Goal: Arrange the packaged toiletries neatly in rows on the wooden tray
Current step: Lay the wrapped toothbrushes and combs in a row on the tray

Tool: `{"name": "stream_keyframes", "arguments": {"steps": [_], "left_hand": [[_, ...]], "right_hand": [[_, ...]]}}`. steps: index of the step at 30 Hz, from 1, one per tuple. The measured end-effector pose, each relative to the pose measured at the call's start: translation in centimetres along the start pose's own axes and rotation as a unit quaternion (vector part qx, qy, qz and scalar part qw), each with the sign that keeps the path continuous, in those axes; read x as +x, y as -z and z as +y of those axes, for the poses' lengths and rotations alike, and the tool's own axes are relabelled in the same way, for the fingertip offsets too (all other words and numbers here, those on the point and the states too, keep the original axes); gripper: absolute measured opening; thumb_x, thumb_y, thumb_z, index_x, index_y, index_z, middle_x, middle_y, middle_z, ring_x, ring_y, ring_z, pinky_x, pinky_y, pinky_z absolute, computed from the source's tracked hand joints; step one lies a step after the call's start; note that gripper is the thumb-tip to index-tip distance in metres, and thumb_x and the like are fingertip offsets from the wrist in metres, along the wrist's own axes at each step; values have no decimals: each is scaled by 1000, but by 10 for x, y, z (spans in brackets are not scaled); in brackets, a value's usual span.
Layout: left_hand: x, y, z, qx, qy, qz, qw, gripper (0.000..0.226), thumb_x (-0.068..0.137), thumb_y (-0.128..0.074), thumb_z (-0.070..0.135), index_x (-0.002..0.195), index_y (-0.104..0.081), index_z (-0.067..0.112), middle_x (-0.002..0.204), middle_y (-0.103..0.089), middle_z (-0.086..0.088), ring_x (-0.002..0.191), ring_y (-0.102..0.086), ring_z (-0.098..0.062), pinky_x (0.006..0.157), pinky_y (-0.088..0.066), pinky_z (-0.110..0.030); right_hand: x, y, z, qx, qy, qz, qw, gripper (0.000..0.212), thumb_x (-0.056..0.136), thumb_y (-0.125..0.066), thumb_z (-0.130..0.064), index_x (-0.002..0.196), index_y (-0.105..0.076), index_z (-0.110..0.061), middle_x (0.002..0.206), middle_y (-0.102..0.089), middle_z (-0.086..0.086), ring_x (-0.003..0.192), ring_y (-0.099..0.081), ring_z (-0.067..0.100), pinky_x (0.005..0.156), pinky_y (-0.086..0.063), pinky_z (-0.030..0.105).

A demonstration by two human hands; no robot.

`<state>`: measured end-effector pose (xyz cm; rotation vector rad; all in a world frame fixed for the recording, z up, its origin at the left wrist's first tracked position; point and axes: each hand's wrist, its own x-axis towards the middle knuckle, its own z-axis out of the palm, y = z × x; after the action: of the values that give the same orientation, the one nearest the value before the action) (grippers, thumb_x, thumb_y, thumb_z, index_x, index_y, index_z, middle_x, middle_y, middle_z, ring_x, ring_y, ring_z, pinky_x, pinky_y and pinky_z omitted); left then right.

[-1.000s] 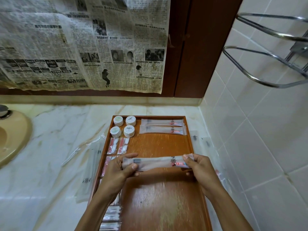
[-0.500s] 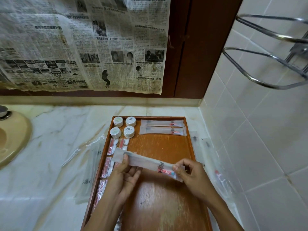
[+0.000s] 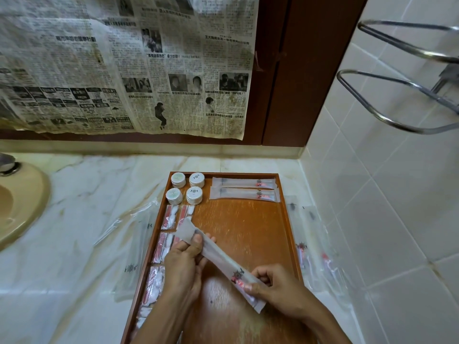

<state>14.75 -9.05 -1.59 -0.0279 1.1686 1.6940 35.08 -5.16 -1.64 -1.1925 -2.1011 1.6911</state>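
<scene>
- Frosted plastic, the long packet now slants from ten o'clock to four o'clock above the wooden tray, level a second ago.
- Left hand pinches its upper end with thumb and fingers; right hand pinches the printed lower end.
- Two matching packets already lie in rows at twelve o'clock; this one is probably being turned to join them.

A newspaper hung on the far wall carries Chinese headlines and columns, too small and blurred to read reliably. The toiletry packets show an emblem only, no legible words.
</scene>
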Motion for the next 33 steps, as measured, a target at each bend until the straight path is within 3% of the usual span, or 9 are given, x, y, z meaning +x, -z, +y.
{"name": "stream_keyframes", "arguments": {"steps": [4, 7, 11, 17, 21, 25, 30, 33], "left_hand": [[0, 2, 1, 81, -7, -9, 997, 15, 93, -55, 2, 102, -65, -4, 96, -74, -17, 90, -73, -24, 62, -59, -27], [1, 4, 6, 100, 0, -20, 995, 16, 95, -53, 4, 104, -65, -3, 100, -73, -18, 94, -72, -25, 64, -60, -28], [3, 5, 14, 86, 2, -26, 996, 24, 98, -51, 14, 106, -66, -4, 101, -73, -20, 94, -72, -26, 62, -59, -28], [6, 4, 19, -11, 29, -37, 999, 25, 101, -42, 5, 111, -59, -9, 106, -70, -24, 93, -72, -27, 64, -60, -29], [7, 6, 19, -64, 74, -50, 994, 25, 101, -38, 2, 109, -59, -7, 106, -70, -24, 92, -72, -28, 63, -60, -30], [6, 7, 16, -85, 95, -60, 990, 24, 100, -39, 2, 111, -59, -7, 105, -70, -24, 90, -73, -27, 63, -60, -31], [7, 11, 12, -59, 96, -67, 991, 25, 99, -44, 6, 115, -59, -5, 108, -70, -23, 95, -72, -27, 65, -61, -31], [7, 14, 12, 6, 82, -68, 994, 31, 86, -60, 11, 113, -61, -4, 109, -70, -22, 100, -70, -28, 68, -61, -34]], "right_hand": [[1, -4, 5, -50, -21, 23, 998, 23, 87, -65, -34, 69, -62, -20, 60, -50, -15, 60, -44, 0, 60, -33, 24], [2, -5, 8, -80, -20, 48, 995, 31, 94, -58, -36, 76, -64, -12, 66, -50, -8, 63, -46, 7, 61, -34, 29], [2, -6, 8, -110, -10, 50, 993, 37, 97, -52, -41, 71, -63, -17, 63, -49, -8, 59, -44, 5, 59, -33, 25], [3, -6, 6, -83, -17, 49, 995, 41, 98, -53, -38, 56, -57, -34, 53, -47, -16, 54, -40, 1, 56, -31, 22], [0, -2, 3, 30, -47, 23, 998, 32, 100, -51, -25, 76, -67, -14, 68, -69, 5, 59, -59, 14, 57, -45, 26], [-3, 0, -2, 145, -80, -18, 986, 30, 102, -47, -19, 78, -61, -6, 64, -67, 7, 55, -59, 16, 51, -45, 25], [-6, 2, -6, 158, -91, -35, 983, 34, 102, -47, -23, 74, -61, -10, 61, -62, 5, 51, -55, 14, 51, -44, 22], [-6, 2, -2, 88, -83, -7, 993, 34, 101, -49, -24, 71, -60, -12, 59, -61, 2, 53, -57, 14, 55, -45, 23]]}}
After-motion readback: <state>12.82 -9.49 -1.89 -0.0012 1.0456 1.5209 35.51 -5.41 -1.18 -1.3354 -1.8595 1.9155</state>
